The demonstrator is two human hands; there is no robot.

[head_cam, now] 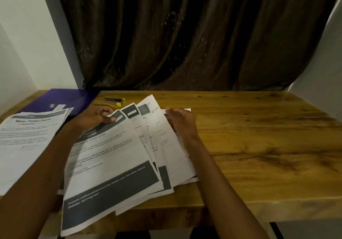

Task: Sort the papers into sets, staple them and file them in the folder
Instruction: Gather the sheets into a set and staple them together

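Note:
Several printed sheets [118, 157] lie fanned out across the middle of the wooden table [259, 146], their lower ends hanging over the front edge. My left hand [96, 117] pinches the top left corner of the uppermost sheet. My right hand [180, 122] holds the top edge of the rightmost sheet of the fan. A separate set of papers [27, 142], headed "Water Potted Plants", lies at the left. Behind it lies a purple folder [74, 98], shut. A small stapler [115, 101] with a yellow tip rests just beyond my left hand.
A dark brown curtain [185, 35] hangs behind the table. White walls [22, 35] close in on the left and right. The right half of the table shows bare wood.

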